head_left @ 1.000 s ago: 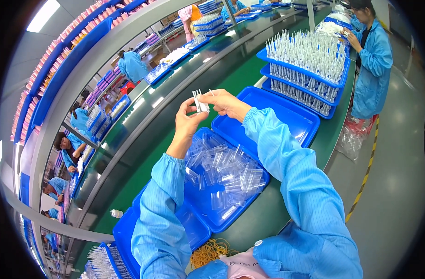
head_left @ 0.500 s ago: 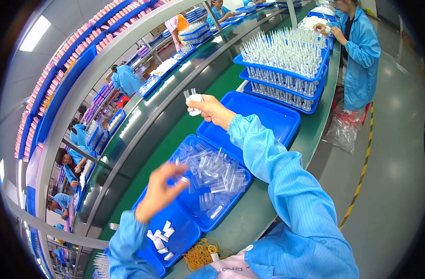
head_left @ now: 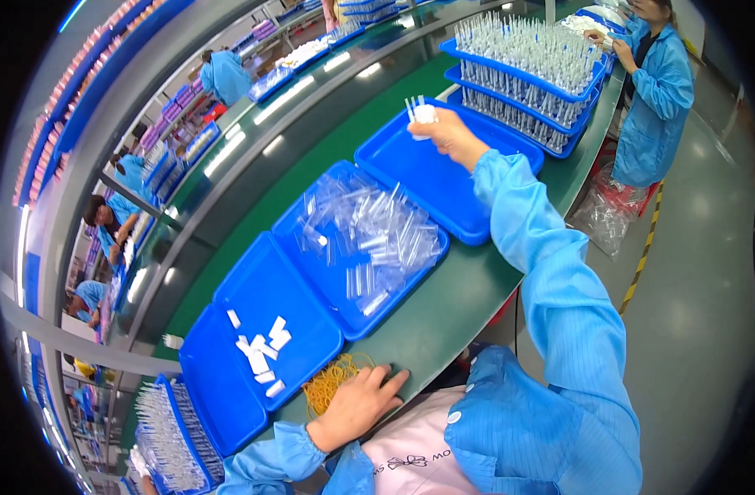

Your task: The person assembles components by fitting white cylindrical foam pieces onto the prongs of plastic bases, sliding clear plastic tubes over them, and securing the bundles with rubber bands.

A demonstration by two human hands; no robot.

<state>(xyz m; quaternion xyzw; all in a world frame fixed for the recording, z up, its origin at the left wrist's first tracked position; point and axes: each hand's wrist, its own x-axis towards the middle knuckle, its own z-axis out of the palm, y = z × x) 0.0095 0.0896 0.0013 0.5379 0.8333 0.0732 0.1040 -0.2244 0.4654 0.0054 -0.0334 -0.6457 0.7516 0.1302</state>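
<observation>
My right hand point(head_left: 452, 137), raised over the far blue tray point(head_left: 485, 216), is closed around a small bundle of white pieces with thin clear tubes point(head_left: 419, 118) sticking up. My left hand point(head_left: 357, 407) lies low at the bench's near edge, fingers stretched out, beside and partly over a pile of yellow rubber bands point(head_left: 332, 381). In the middle blue tray point(head_left: 363, 323) are many loose clear plastic tubes point(head_left: 386, 239). Several short white pieces point(head_left: 260, 355) lie scattered in the nearer blue tray point(head_left: 307, 330).
Stacked blue crates of upright white-and-clear tubes point(head_left: 530, 62) stand at the far right. Another crate point(head_left: 175, 429) of them is at the lower left. A co-worker point(head_left: 654, 91) in a blue coat works beyond the stack. Plastic bags point(head_left: 604, 219) lie beside the bench.
My left hand has come down from above the tube tray to the rubber bands. My right hand still holds the bundle. The whole view has shifted, so the trays appear moved.
</observation>
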